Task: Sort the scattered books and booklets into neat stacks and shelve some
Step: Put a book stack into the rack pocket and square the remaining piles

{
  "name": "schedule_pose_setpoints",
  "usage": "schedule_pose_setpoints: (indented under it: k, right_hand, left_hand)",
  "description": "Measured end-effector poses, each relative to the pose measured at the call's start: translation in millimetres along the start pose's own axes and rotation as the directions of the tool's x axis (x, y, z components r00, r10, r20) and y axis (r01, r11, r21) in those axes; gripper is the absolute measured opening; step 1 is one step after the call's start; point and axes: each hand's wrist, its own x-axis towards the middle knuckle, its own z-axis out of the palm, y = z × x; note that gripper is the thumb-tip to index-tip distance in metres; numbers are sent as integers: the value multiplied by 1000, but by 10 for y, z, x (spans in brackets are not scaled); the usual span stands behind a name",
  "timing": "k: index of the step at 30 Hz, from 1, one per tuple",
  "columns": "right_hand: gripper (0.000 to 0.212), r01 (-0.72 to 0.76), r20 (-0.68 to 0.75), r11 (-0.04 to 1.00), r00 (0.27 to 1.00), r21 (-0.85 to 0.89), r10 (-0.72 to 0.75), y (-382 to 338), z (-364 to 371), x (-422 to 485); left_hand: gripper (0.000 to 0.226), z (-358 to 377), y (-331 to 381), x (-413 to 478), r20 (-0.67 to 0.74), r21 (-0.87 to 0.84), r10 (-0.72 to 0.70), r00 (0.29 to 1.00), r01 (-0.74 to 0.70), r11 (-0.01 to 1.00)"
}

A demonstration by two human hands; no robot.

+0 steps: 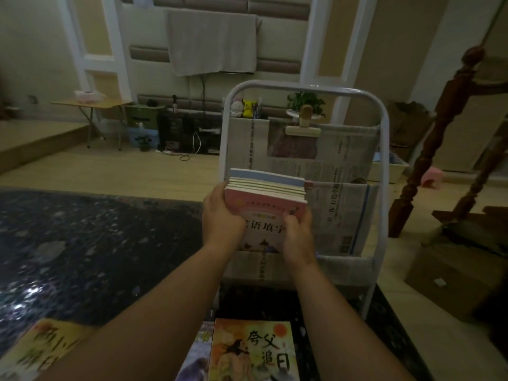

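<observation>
Head view: the left hand (222,213) and right hand (298,235) are both gripping a stack of booklets (268,188), fingers curling round its left edge and lower right corner, pink cover facing the person. The stack is standing upright against the newspaper-lined rack (384,149); whether its base is sitting inside a pocket is unclear. An orange book (253,350) is lying on the dark table (82,243) below.

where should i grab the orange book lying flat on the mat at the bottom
I'd take the orange book by its right long edge, coming from the right with thumb on top. It lies flat, cover up, that edge free over the dark mat, while another booklet sits against its left edge.
</observation>
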Motion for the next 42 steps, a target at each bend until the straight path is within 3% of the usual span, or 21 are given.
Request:
schedule_pose_setpoints:
  k: [2,5,8,10,13,17,20,26,31,34,37,42]
  right_hand:
    - [41,-28,-7,999,1000,22,28,-56,49,6]
    - [60,15,-26,999,1000,37,-14,-121,116,-40]
    - [59,94,-77,996,993,-5,-94,-237,139,-11]
    - [53,144,-99,986,983,-85,-153,-337,133,90]
    - [49,120,-86,953,985,-280,-149,-456,157,193]
    - [48,104,-68,886,986,-452,-151,-482,157,208]
    - [47,103,-59,859,986,-501,-153,-468,154,186]
    - [49,68,-39,863,994,-501,-101,-551,141,93]
    - [58,54,-51,924,996,-379,-79,-486,19,-78]
    - [53,90,-138,938,980,-336,-144,-344,-47,-309]
    - [43,61,-151,908,979,-414,-135,-208,-154,-612]
    - [42,-146,-116,832,988,-535,99,99,-343,-1114]
  left_hand:
    - [66,15,-1,-12,-36,-29,-8,999,7,1000]
    - [90,7,-12,-42,-32,-5,23,999,-23,1000]
    - [101,-46,12,-49,-21,129,178,984,-174,976]
    - [97,-66,71,0,21,344,322,947,-309,887]
    - [91,-38,151,52,113,623,309,944,-310,718]
    - [85,-19,164,83,116,760,328,937,-296,578]
    - [81,-28,127,99,94,781,388,917,-310,542]
    - [83,-48,107,71,132,725,340,931,-325,608]
    - [86,-152,101,-137,129,517,198,972,-237,822]
    - [89,-232,-41,-402,102,440,167,981,-195,877]
    - [84,-300,-276,-701,117,409,116,986,-154,900]
    - [78,-373,-552,-1129,187,383,-136,973,55,922]
